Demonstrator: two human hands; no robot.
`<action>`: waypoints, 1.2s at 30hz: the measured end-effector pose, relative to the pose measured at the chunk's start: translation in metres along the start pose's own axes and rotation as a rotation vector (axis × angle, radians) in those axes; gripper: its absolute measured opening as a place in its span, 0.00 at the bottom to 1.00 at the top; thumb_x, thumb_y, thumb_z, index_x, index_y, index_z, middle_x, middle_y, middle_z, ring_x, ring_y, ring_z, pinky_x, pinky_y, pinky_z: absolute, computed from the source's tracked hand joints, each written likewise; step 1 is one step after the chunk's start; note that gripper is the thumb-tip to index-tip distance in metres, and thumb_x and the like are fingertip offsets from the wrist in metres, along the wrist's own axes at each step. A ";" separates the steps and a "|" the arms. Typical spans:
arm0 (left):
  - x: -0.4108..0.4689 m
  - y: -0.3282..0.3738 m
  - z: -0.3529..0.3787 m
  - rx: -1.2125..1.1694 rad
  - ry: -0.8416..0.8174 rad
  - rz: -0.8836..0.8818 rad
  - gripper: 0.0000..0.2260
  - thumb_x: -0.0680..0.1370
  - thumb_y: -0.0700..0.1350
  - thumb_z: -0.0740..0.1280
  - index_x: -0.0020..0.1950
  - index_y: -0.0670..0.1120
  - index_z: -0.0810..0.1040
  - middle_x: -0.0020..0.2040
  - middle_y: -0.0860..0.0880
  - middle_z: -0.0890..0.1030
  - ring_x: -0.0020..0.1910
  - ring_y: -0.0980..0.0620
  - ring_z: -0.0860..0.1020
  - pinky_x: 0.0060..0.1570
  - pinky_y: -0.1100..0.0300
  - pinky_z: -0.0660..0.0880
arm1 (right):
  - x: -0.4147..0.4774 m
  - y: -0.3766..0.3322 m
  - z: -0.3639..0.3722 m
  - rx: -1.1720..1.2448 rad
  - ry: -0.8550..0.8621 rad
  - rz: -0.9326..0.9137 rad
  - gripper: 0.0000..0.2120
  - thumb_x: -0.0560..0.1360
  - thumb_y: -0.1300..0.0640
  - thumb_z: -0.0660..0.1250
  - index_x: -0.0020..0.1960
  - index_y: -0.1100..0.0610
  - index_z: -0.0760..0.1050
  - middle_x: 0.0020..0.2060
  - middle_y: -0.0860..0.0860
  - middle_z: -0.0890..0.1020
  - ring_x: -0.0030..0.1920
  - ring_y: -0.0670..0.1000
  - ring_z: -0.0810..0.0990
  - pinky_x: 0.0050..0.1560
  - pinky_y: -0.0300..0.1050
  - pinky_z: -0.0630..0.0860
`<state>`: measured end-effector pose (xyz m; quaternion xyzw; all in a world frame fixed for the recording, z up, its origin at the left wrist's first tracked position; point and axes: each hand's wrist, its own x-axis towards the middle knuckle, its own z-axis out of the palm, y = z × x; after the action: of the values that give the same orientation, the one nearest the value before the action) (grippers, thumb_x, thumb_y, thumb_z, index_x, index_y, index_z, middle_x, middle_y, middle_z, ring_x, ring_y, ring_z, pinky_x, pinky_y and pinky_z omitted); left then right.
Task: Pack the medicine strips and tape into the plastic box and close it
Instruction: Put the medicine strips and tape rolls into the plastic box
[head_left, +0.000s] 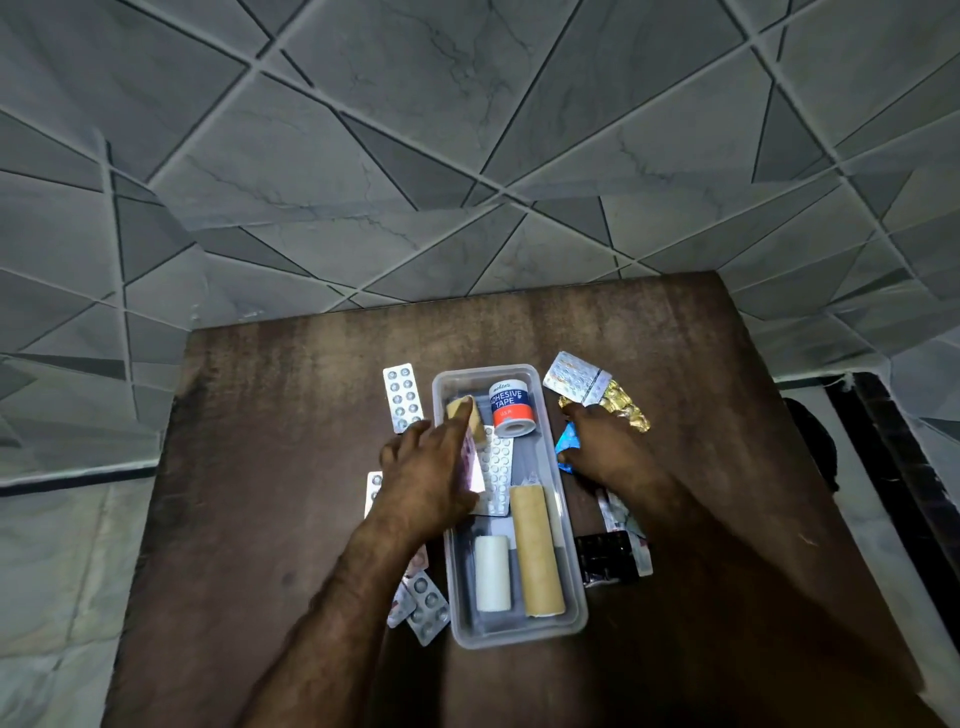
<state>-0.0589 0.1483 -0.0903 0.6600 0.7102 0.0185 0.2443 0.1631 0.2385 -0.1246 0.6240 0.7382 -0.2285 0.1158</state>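
A clear plastic box (569, 525) lies open on the wooden table. Inside it are an adhesive tape roll (510, 406), a silver strip (496, 470), a white roll (492, 573) and a tan roll (536, 551). My left hand (423, 475) holds a pink and tan strip (470, 431) over the box's left edge. My right hand (605, 447) rests flat on a blue strip (567, 441), next to a gold strip (626, 408). Silver strips lie at the far left (402, 397), the far right (574, 379) and the near left (428, 605).
A dark strip (605, 558) and more strips (618, 512) lie right of the box under my right forearm. The table's (270, 467) far edge meets a grey tiled wall (415, 156). A dark opening (893, 457) lies beyond the table's right edge.
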 end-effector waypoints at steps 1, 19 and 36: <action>-0.001 0.001 0.006 0.048 -0.005 0.021 0.48 0.68 0.54 0.72 0.79 0.56 0.43 0.75 0.52 0.67 0.75 0.42 0.60 0.67 0.45 0.58 | 0.000 -0.001 0.007 -0.046 0.009 -0.001 0.33 0.69 0.48 0.68 0.71 0.52 0.62 0.60 0.58 0.75 0.58 0.61 0.76 0.57 0.53 0.75; 0.004 0.006 0.025 0.265 -0.021 0.076 0.38 0.71 0.55 0.70 0.77 0.54 0.58 0.78 0.55 0.61 0.77 0.36 0.51 0.72 0.38 0.48 | -0.014 -0.017 -0.056 0.704 0.326 0.067 0.12 0.70 0.64 0.71 0.51 0.57 0.73 0.35 0.45 0.75 0.34 0.39 0.74 0.29 0.27 0.70; -0.005 -0.026 0.029 -0.252 0.312 0.048 0.22 0.72 0.49 0.69 0.66 0.49 0.76 0.65 0.49 0.79 0.63 0.45 0.76 0.62 0.51 0.71 | -0.019 -0.053 -0.026 0.337 0.127 -0.198 0.13 0.73 0.60 0.67 0.58 0.56 0.80 0.54 0.55 0.83 0.55 0.54 0.80 0.57 0.42 0.73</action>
<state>-0.0719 0.1317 -0.1231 0.6301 0.7154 0.2152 0.2115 0.1179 0.2289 -0.0831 0.5720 0.7533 -0.3191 -0.0599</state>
